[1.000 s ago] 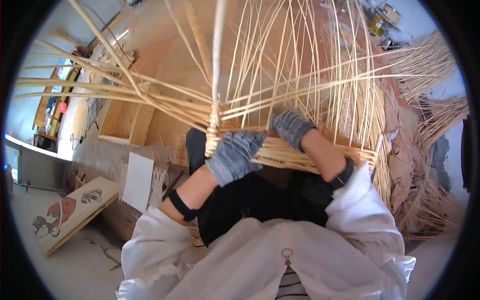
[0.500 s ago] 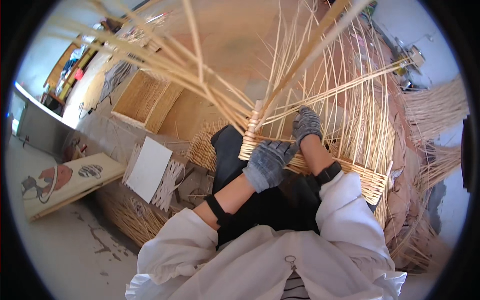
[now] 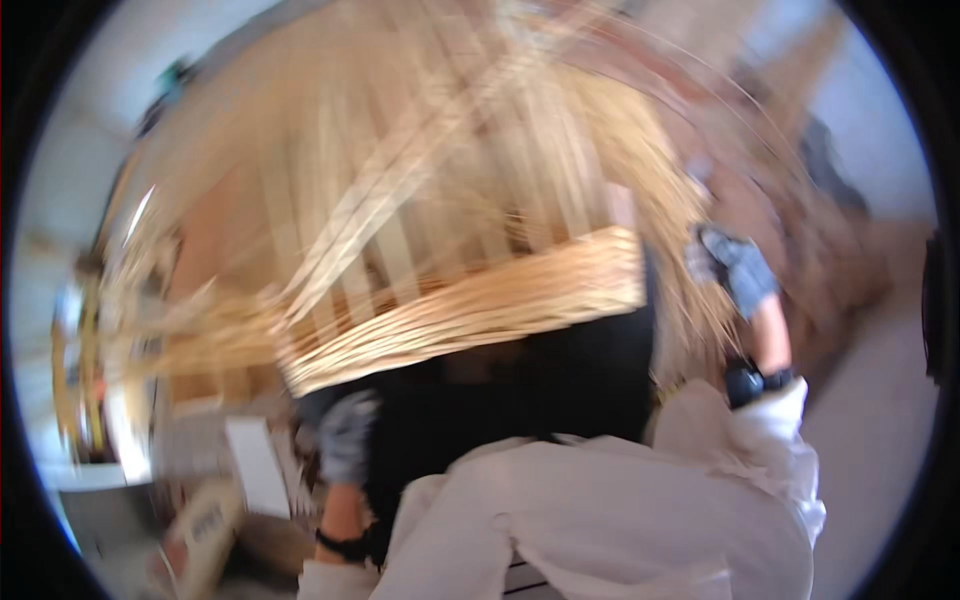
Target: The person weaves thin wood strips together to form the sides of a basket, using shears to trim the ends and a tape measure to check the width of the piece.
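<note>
A partly woven wicker basket panel (image 3: 465, 320) lies across my dark-trousered lap, its woven band sloping up to the right. Long upright wicker rods (image 3: 390, 250) rise from it, smeared by motion. My left hand (image 3: 348, 435), in a grey knitted glove, is just below the panel's left end; its fingers are too blurred to read, and I cannot tell whether it touches the wicker. Away from the panel, my gloved right hand (image 3: 738, 268) reaches out to the right, beside a bundle of loose wicker rods (image 3: 655, 170). Blur hides what its fingers do.
At the lower left are a white flat board (image 3: 257, 465) and a pale bench top (image 3: 205, 530). Brown sheeting (image 3: 750, 205) spreads on the right near a pale wall. Several rods stick out leftward from the panel's left corner.
The view has swung to the right. My right hand has left the weaving and moved out to the right. My left hand has dropped from the panel's top to below its left end.
</note>
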The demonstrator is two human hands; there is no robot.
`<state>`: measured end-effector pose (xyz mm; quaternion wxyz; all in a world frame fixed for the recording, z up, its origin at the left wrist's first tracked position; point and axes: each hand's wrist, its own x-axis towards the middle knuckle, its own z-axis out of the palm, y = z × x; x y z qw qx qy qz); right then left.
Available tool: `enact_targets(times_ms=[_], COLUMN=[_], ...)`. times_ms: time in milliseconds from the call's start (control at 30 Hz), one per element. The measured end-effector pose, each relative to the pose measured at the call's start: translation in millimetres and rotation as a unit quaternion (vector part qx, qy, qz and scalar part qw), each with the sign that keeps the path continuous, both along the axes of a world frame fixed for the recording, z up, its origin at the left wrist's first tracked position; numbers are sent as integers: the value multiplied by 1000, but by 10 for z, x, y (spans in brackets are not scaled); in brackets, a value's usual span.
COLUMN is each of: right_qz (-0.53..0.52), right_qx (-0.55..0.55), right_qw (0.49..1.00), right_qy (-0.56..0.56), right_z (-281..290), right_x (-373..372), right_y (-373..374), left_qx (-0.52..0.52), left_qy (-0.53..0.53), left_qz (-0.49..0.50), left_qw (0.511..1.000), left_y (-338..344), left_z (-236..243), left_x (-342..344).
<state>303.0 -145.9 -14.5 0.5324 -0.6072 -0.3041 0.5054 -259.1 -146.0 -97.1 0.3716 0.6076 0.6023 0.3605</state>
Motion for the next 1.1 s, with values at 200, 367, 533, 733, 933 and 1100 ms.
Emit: enact_targets(times_ms=[200,367,533,733,933,1100], right_qz=[290,370,545,292,148,-27], right_qx=[-430,-495,-478,-497,-468,-393], right_qw=[488,608,585,799,869,919], right_qy=[-702,-498,-364,-175,-63,12], right_z=[-2243,-4044,-4687,-4633,-4957,-4676], right_x=[1549,1086,480,-606,-1327,-585], right_y=[-1769,-2660,-3004,-3368,-3772,-3535], left_qx=[-175,-260,-236,-82,-253,-283], left_qy=[99,202,354,484,541,466], left_qz=[-9,-244,-384,-504,-287,-315], left_qw=[980,912,819,710,750,777], left_y=[296,345,330,348,229,236], left_z=[117,14,-124,-140,80,236], left_x=[630,1149,1118,1070,1456,1525])
